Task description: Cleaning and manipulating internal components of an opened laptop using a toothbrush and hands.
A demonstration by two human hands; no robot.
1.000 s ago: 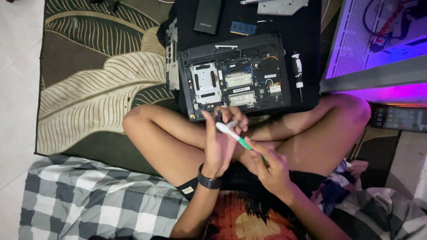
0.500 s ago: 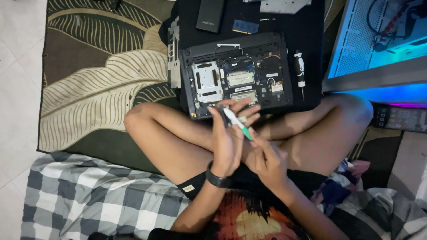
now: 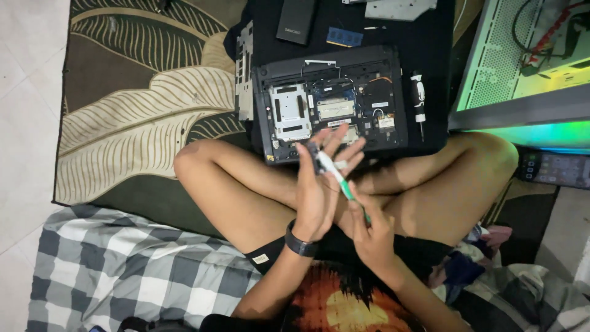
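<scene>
Black laptop (image 3: 332, 104) sits bottom-up with its cover off and the boards exposed, so I'd say opening is done and the inside work is left. Just below its near edge, my left hand (image 3: 319, 190), fingers spread wide, pinches a small dark part (image 3: 312, 151) at the fingertips, while my right hand (image 3: 372, 230) is closed around a white-green brush (image 3: 337, 175) touching that part

Black wristband (image 3: 300, 246), black shorts (image 3: 270, 255), orange-printed black shirt (image 3: 344, 307)
</scene>
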